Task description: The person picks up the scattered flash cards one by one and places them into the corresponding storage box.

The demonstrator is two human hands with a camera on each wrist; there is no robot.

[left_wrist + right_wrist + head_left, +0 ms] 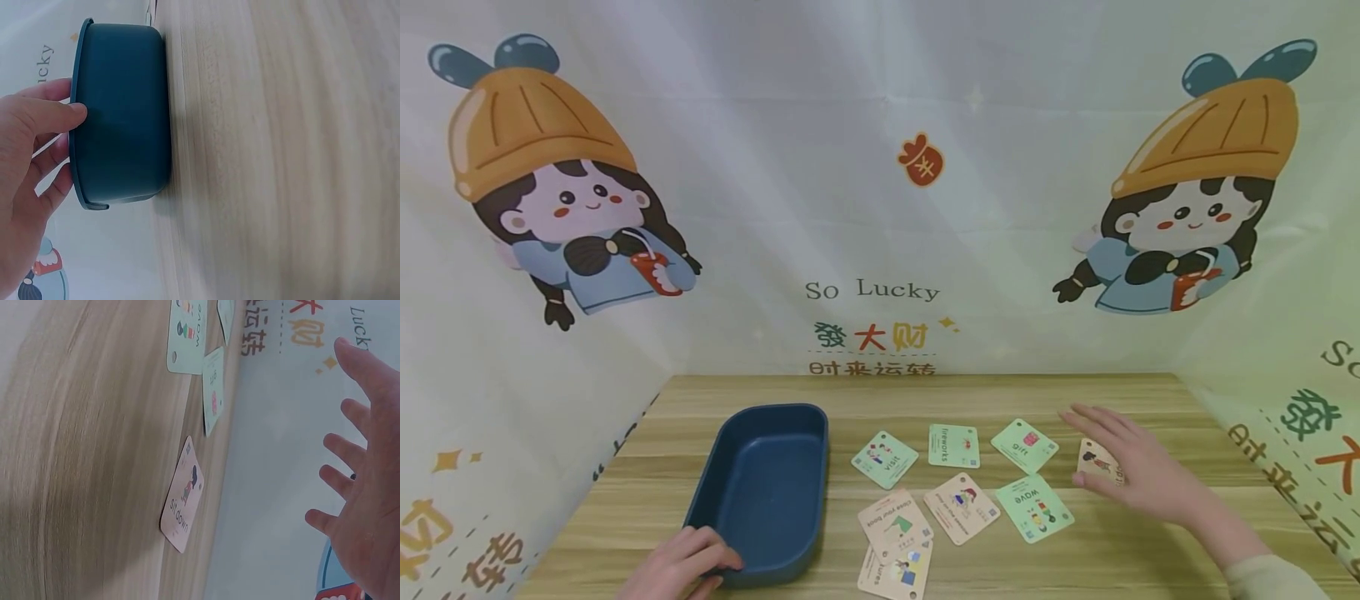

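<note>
A dark blue plastic bin (775, 500) stands on the left of the table. My left hand (681, 565) grips its near rim; in the left wrist view the thumb (76, 114) lies outside the wall and the fingers reach over the rim. Above a peach "sit down" card (182, 500) my right hand (1142, 475) hovers with its fingers spread. The right wrist view shows that hand apart from the card, holding nothing. Left of it lie a green "gift" card (1025, 446) and a green "wave" card (1036, 508).
More cards lie between bin and right hand: green "visit" (884, 459) and "fireworks" (954, 446), a peach card with a seated figure (962, 508), and a "close your book" card (895, 525) overlapping another card (897, 573). A printed cloth (1000, 250) hangs around the wooden table (1000, 392).
</note>
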